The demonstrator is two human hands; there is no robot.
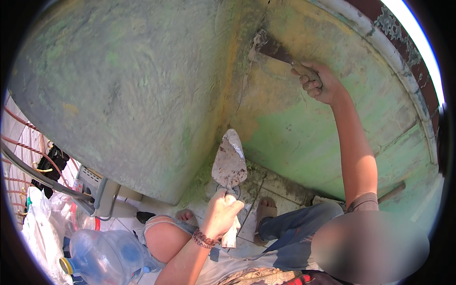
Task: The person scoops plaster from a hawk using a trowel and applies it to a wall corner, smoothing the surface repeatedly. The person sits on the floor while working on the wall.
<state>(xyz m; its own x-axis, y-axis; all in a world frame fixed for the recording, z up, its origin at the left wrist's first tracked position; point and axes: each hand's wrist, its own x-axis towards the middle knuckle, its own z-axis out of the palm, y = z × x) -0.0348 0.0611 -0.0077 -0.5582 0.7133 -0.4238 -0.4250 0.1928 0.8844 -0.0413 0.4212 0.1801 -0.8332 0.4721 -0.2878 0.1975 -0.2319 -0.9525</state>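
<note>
In the head view, the two hands are well apart, each closed around a tool. The left hand (223,216), with a braided bracelet (205,240) at its wrist, grips the handle of a trowel (229,161) near the middle of the scene. The trowel's blade points to the far side, its face spotted with dark and pale residue.

The right hand (320,83), farther off and to the right, has its fingers wrapped around the handle of a scraper (276,51). The scraper's blade points left and far, its tip at a grey patch (257,43) on the right wall (304,128), just beside the corner. The right wall is mottled green and ochre; the left wall (128,85) is grey-green.

Below the trowel lies a tiled floor (249,213), with a sandalled foot (267,211) on it. At the near left are a clear blue bottle (107,256) with a yellow cap and a white bag (40,235); a grey box (102,192) stands farther off. A stick (392,194) leans near the right wall.
</note>
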